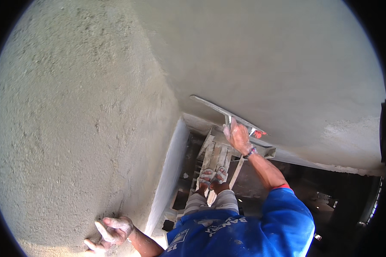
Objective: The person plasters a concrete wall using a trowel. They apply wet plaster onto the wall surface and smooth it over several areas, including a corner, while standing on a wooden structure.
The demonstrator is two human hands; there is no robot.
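My right hand (239,136) is wrapped round the handle of a long, flat plastering trowel (210,105). Its thin metal blade lies along the smooth grey wall (261,60), slanting down to the right, and a bit of red shows at the lower end of the handle. At the lower left, my left hand (111,233) has its fingers apart and holds nothing. Pale plaster coats its fingers. It is close to the rough plastered wall (85,128); whether it touches that wall I cannot tell.
Below me, my sandalled feet stand on a narrow platform of wooden planks (216,156). A mortar-smeared trough or board (261,150) sits under my right hand. The two walls meet at a corner above a pale lower edge (169,171). Darker floor lies far below.
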